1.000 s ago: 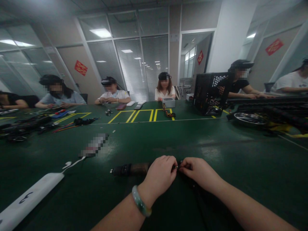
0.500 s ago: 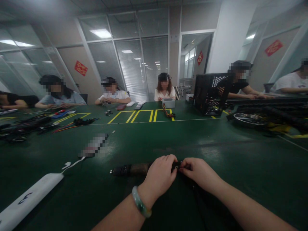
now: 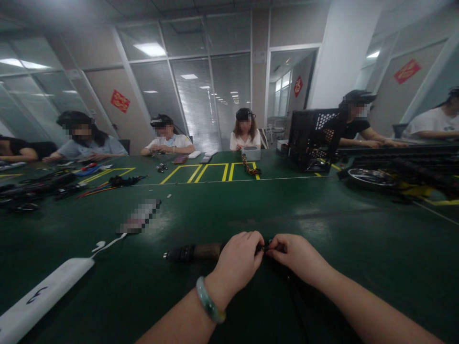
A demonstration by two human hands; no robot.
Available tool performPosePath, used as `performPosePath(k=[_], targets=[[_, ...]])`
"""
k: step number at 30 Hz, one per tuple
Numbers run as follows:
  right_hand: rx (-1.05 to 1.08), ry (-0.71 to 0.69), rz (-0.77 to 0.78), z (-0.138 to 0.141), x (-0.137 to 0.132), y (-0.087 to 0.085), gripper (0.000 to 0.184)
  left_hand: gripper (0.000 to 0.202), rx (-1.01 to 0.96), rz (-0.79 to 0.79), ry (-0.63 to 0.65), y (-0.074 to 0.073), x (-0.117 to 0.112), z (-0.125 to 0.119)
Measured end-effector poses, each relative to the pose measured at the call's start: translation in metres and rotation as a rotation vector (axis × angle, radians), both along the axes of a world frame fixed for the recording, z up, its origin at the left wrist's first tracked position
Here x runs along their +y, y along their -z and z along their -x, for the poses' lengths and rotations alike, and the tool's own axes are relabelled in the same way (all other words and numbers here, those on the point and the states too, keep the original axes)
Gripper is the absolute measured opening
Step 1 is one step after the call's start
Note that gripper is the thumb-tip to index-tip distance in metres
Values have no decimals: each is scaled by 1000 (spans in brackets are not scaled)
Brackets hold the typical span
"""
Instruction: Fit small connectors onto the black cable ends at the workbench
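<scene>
A dark, rod-shaped cable bundle point(image 3: 195, 252) lies across the green table point(image 3: 229, 205) right in front of me, its left end free. My left hand point(image 3: 238, 261), with a pale green bangle on the wrist, grips the bundle's right part. My right hand point(image 3: 296, 255) meets it fingertip to fingertip, pinching a small connector point(image 3: 264, 247) at the bundle's end. Dark cables trail from under my right hand toward me.
A white power strip point(image 3: 43, 294) with its cord lies at the near left. Cables and tools point(image 3: 39, 188) are piled at the far left. A black crate point(image 3: 312, 138) and a metal dish point(image 3: 371, 177) stand at the right. Several seated people work around the table.
</scene>
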State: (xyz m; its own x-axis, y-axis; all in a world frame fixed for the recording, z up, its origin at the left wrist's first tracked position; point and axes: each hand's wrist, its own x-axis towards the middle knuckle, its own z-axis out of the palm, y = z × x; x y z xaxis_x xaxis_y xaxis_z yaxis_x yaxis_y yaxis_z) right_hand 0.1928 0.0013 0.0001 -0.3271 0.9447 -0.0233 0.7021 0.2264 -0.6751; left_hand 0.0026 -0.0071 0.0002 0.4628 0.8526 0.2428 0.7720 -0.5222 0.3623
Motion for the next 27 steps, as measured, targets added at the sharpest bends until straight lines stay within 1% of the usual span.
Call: performPosePath(k=[4,10,13,20,27], targets=[[-7,-2,14,-1,2,0,14,10,22,-12,37,0,0,0],[53,-14,40,-2,5,3,14,12,32,-188,58,-7,-5,-3],[67,-14,46,-2,5,4,14,11,42,-198,53,-9,-5,-4],[83,-22,38,-1,3,1,15,8,22,-221,31,-6,-4,-3],[106,-30,36,-1,5,8,14,8,31,-229,2,-11,-7,-4]])
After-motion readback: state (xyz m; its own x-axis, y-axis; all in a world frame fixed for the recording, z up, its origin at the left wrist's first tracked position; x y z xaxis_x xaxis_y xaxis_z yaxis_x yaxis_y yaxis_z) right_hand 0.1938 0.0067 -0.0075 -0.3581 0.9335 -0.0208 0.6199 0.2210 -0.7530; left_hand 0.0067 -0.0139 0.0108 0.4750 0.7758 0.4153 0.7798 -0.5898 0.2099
